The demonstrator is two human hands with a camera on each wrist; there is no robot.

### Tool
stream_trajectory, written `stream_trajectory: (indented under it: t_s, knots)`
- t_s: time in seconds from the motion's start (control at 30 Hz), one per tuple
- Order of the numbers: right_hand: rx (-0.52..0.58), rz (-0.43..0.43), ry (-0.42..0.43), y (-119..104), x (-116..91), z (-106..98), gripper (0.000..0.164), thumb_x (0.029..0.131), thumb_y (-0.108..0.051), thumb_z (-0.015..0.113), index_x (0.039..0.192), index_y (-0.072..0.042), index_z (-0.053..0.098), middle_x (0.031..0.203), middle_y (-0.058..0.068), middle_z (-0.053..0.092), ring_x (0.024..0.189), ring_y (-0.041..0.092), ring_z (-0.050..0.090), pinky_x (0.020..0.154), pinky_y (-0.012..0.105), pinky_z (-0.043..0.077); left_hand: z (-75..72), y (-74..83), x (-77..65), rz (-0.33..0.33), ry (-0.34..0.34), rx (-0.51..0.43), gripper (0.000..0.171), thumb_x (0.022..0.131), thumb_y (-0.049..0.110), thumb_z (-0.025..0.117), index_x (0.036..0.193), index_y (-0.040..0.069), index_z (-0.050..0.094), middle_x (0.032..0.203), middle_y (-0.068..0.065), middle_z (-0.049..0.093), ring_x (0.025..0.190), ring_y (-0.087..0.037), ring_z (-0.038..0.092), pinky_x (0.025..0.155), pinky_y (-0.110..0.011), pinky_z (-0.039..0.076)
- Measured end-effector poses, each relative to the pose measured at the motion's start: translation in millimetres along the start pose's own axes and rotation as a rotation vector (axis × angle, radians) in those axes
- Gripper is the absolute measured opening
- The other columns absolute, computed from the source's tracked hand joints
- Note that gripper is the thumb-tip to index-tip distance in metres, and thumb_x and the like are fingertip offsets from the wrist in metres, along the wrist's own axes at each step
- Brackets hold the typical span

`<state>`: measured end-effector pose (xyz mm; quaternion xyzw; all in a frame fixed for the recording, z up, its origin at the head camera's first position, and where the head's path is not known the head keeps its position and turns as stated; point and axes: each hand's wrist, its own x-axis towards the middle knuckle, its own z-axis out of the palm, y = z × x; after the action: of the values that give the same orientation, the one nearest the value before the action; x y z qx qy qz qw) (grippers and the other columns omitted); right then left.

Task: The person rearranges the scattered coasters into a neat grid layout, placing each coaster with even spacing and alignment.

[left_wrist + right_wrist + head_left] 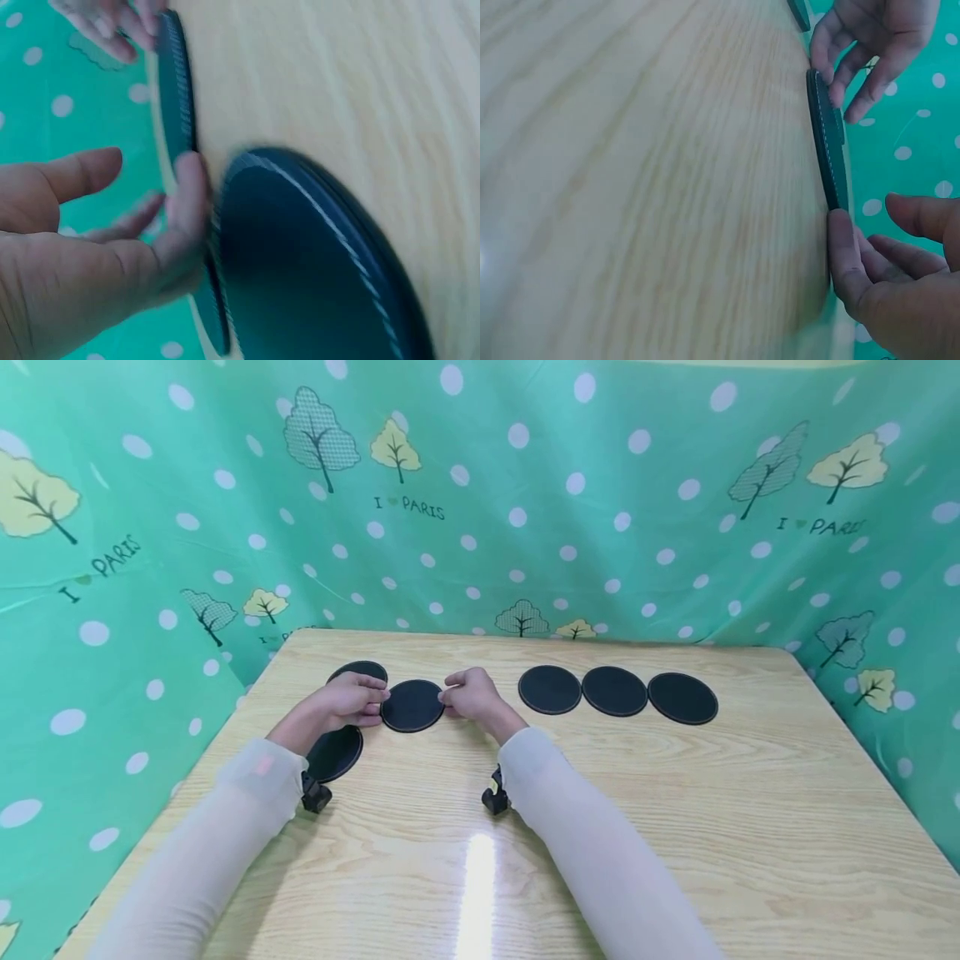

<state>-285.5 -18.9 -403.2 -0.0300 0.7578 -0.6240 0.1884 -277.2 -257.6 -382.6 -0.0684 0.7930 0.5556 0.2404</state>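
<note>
A round black coaster (411, 707) with pale stitching round its rim lies flat on the table between my two hands. My left hand (352, 697) has its fingertips at the coaster's left edge, thumb held apart. At the right edge, the fingers of my right hand (474, 697) touch the rim, and that thumb (911, 214) also stands off it. Two more coasters are by my left hand: one behind it (363, 669), partly covered, and one in front (339, 756), partly under the wrist. The front one fills much of the left wrist view, its stitched face (300, 262) showing large.
Right of my hands, three similar black coasters sit in a row: a left one (550, 690), a middle one (614, 692) and a right one (682, 698). The wooden table (675, 810) meets a green dotted curtain (517, 527) at its back and sides.
</note>
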Motion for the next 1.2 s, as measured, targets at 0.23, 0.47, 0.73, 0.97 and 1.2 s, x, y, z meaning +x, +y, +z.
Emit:
stream_trajectory:
  t_s: [0.23,0.47,0.73,0.97,1.2]
  knots:
    - [0.056,0.026,-0.008,2,0,-1,0.044,0.1,0.003,0.061,0.143,0.008,0.052,0.131,0.024,0.06,0.114,0.031,0.067,0.09,0.033,0.06,7.5,7.9,-3.5,-0.058,-0.002,-0.055,0.058,0.107,0.004,0.047,0.159,-0.006,0.022,0.106,-0.01,0.041,0.081,-0.014,0.046,0.103,-0.041,0.051]
    - [0.027,0.026,0.008,3,2,2,0.041,0.101,0.003,0.058,0.142,0.008,0.054,0.132,0.024,0.061,0.113,0.03,0.068,0.089,0.032,0.06,8.5,8.7,-4.6,-0.071,0.042,-0.103,0.053,0.106,0.001,0.046,0.157,0.001,0.031,0.113,-0.008,0.044,0.095,-0.019,0.044,0.096,-0.037,0.05]
    - [0.054,0.05,0.06,-1,-1,1,0.034,0.1,0.002,0.061,0.134,0.006,0.062,0.128,0.02,0.063,0.107,0.027,0.069,0.089,0.034,0.06,9.5,7.3,-2.0,-0.043,0.062,-0.152,0.055,0.104,-0.003,0.048,0.157,0.006,0.033,0.125,-0.012,0.046,0.1,-0.019,0.051,0.096,-0.036,0.051]
    - [0.124,0.059,0.08,1,-4,-8,0.028,0.097,0.004,0.066,0.125,0.003,0.066,0.115,0.015,0.066,0.094,0.02,0.069,0.089,0.037,0.06,13.0,5.1,-5.3,-0.002,0.049,-0.19,0.057,0.102,-0.006,0.051,0.155,0.003,0.035,0.128,-0.011,0.045,0.095,-0.016,0.056,0.096,-0.035,0.054]
    - [0.112,0.04,0.063,2,-7,-18,0.031,0.094,0.008,0.068,0.124,0.002,0.067,0.114,0.013,0.066,0.093,0.019,0.069,0.086,0.035,0.061,15.4,6.0,-9.6,0.028,0.013,-0.198,0.055,0.102,-0.005,0.052,0.154,0.003,0.037,0.121,-0.013,0.05,0.091,-0.015,0.059,0.084,-0.028,0.057]
